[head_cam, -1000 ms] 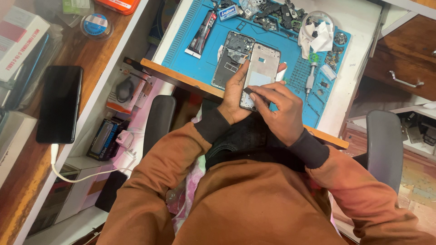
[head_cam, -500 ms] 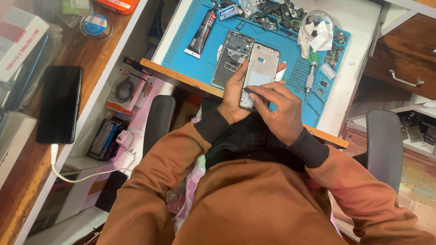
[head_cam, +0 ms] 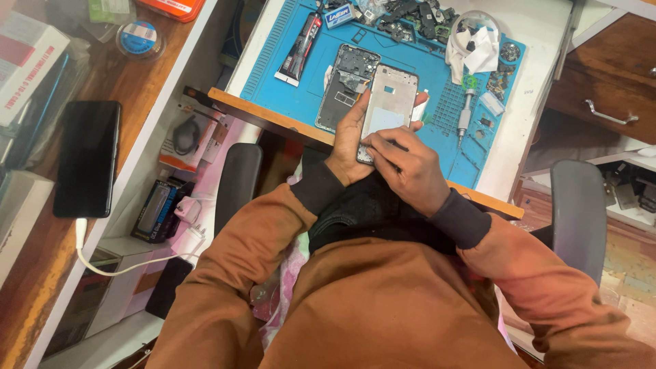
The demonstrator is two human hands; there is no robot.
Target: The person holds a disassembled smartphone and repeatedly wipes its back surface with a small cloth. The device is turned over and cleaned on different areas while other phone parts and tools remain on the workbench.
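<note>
My left hand (head_cam: 347,140) grips a silver phone frame (head_cam: 389,102) from its left side, holding it just above the near edge of a blue work mat (head_cam: 290,89). My right hand (head_cam: 403,164) presses its fingertips against the frame's lower end. Whether those fingers pinch a small tool I cannot tell. An opened phone body (head_cam: 345,85) with exposed dark internals lies flat on the mat, right beside the frame on its left. Both arms wear rust-brown sleeves with black cuffs.
A black tube (head_cam: 301,48), a green-tipped screwdriver (head_cam: 465,109), a white cloth (head_cam: 475,51) and several dark small parts (head_cam: 413,15) lie on the mat. A black phone (head_cam: 87,157) with a white cable rests on the wooden shelf at left. Chair armrests (head_cam: 577,212) flank me.
</note>
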